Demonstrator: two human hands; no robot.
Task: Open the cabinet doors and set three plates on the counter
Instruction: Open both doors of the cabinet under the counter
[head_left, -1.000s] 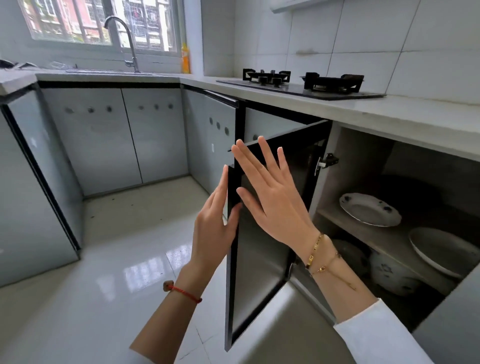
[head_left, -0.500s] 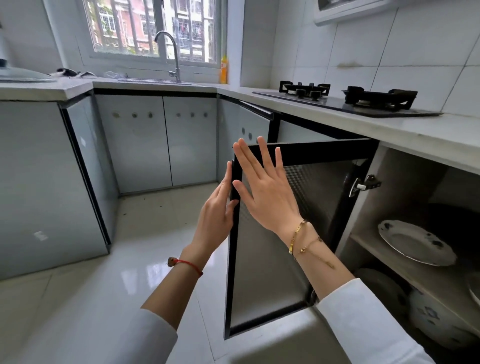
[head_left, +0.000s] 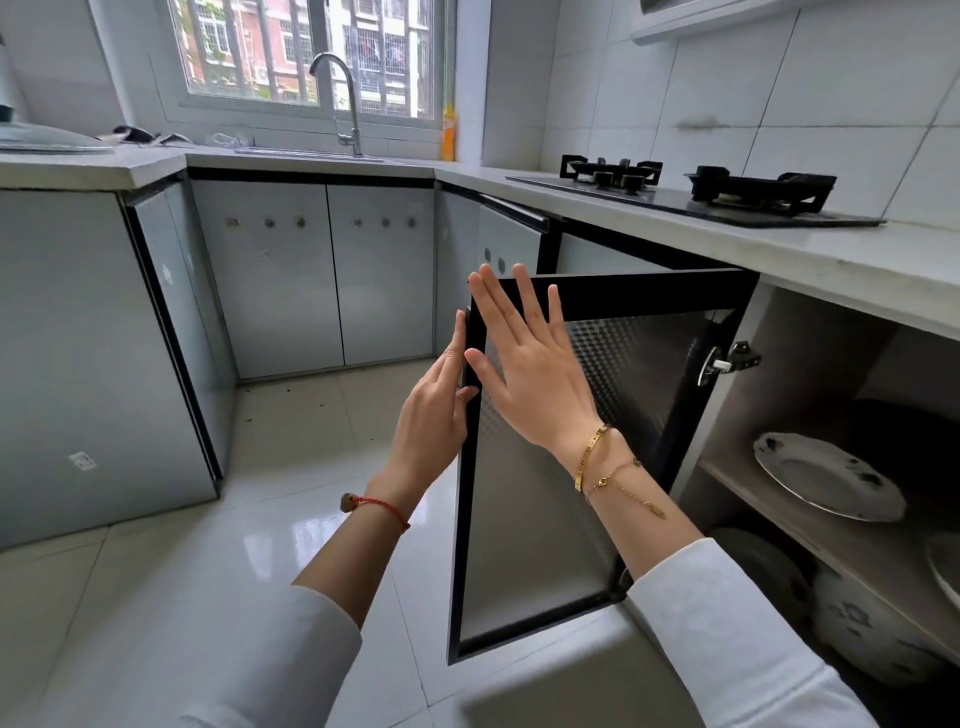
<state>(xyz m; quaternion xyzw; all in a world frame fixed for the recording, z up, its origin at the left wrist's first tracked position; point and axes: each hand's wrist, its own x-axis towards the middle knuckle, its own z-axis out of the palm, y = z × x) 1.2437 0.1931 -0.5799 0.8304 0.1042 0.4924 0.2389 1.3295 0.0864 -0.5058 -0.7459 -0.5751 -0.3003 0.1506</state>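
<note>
Door (head_left: 597, 457) swung wide open, left hand (head_left: 434, 410) flat-fingered on its outer edge, right hand (head_left: 530, 379) spread flat on its inner face; plate (head_left: 826, 483) on the cabinet shelf at right, counter (head_left: 831, 260) above bare of plates, so all three remain to move.

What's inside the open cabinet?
Open cabinet: shelf plate, second plate's rim at frame edge; below, patterned bowl and another dish. Deeper interior is dark, unreadable.
</note>
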